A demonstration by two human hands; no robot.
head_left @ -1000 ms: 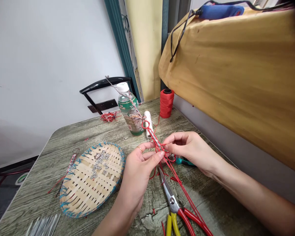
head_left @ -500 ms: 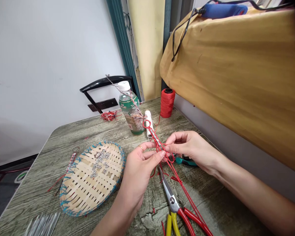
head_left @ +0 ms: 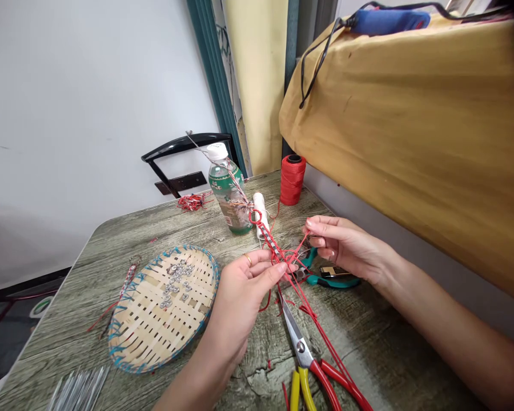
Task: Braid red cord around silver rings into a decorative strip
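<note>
My left hand [head_left: 240, 299], a ring on one finger, pinches a knotted red cord braid [head_left: 273, 245] that runs taut up to a green-labelled bottle [head_left: 228, 197], where it is tied. My right hand [head_left: 346, 245] sits a little to the right of the braid with its fingers pinched on a loose red strand [head_left: 298, 246] pulled out sideways. More red strands trail down across the wooden table [head_left: 368, 342] toward me.
A round woven tray [head_left: 154, 337] holding several small metal nuts lies at the left. Red-handled scissors [head_left: 302, 348], yellow-handled pliers [head_left: 297, 391], a teal tool [head_left: 332, 278], a red thread spool [head_left: 292, 180], a white spool [head_left: 259, 205] and metal rods [head_left: 79, 391] lie around.
My right hand has moved right and away from the braid, drawing a red strand out sideways. My left hand keeps its pinch in the same place.
</note>
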